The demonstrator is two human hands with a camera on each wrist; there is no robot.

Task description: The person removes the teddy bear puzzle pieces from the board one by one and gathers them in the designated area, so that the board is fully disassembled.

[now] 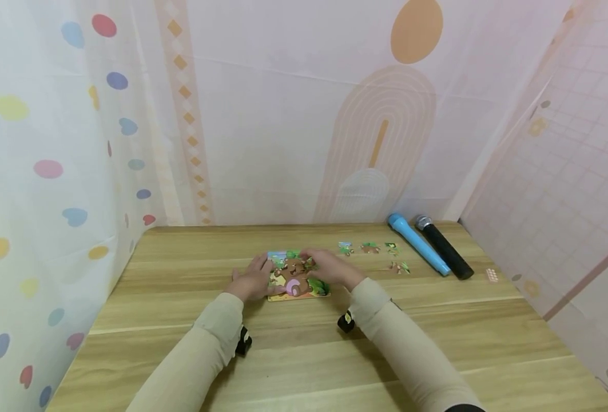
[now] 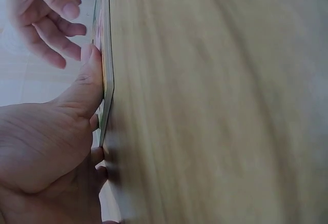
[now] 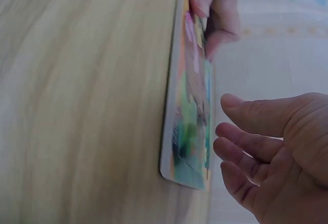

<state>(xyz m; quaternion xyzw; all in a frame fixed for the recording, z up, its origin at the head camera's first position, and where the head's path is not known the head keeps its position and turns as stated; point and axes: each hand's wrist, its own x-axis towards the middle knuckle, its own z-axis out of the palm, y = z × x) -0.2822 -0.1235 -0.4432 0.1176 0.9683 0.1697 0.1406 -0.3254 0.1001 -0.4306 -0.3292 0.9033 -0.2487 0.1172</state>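
A jigsaw puzzle board (image 1: 297,288) with a brown bear picture lies flat on the table. My left hand (image 1: 252,281) rests at its left side, the thumb (image 2: 92,75) lying over the board's near part and other fingers touching down by the left edge. Above the board's right part hovers my right hand (image 1: 329,268), its fingers (image 3: 241,137) loosely bent and apart from the board, nothing seen between them. To the right of the board lie several loose puzzle pieces, among them a brown and green piece (image 1: 370,248) and a blue and green piece (image 1: 345,248).
At the back right lie a blue toy microphone (image 1: 419,245) and a black microphone (image 1: 445,247), side by side. A small pale dotted patch (image 1: 492,275) is by the right edge of the wooden table (image 1: 304,355). Patterned curtains (image 1: 262,114) hang behind and at the sides.
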